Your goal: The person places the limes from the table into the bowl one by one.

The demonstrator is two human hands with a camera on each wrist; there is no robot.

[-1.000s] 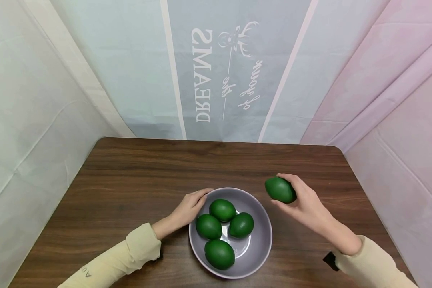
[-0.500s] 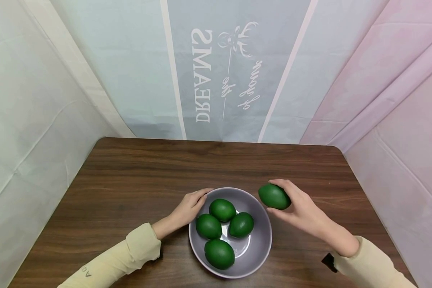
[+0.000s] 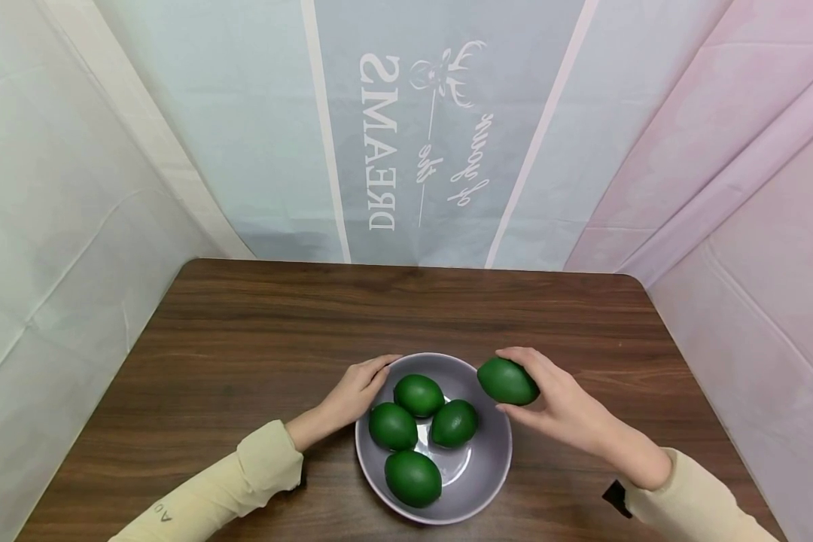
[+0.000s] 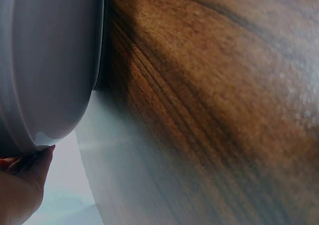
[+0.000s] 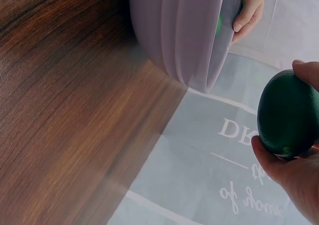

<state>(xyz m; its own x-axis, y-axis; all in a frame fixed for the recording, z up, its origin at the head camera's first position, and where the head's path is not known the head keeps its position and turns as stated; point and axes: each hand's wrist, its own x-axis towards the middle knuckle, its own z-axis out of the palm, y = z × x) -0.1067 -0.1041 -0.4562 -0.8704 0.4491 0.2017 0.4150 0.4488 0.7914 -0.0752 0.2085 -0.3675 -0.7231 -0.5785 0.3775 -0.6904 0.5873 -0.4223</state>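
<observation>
A grey-purple bowl (image 3: 485,468) stands on the table with several green limes (image 3: 413,479) inside. My left hand (image 3: 348,391) grips its rim on the far left side; in the left wrist view part of that hand (image 4: 22,190) shows against the bowl's edge. Another lime (image 3: 506,381) is pinched between thumb and fingers of my right hand (image 3: 569,412). This held lime is in the air, overlapping the bowl's upper right rim in the head view. In the right wrist view the same lime (image 5: 286,113) appears beyond the bowl (image 5: 174,36), apart from it.
Beneath everything is a dark brown wooden table (image 3: 278,316) with rounded far corners. A blue-grey cloth (image 3: 420,241) printed with lettering hangs behind its far edge. Pale sheets (image 3: 61,226) enclose the left and right sides.
My right hand has carried its lime leftward and slightly nearer, from right of the bowl to its upper right rim. The left hand, the bowl and the limes in it have stayed put.
</observation>
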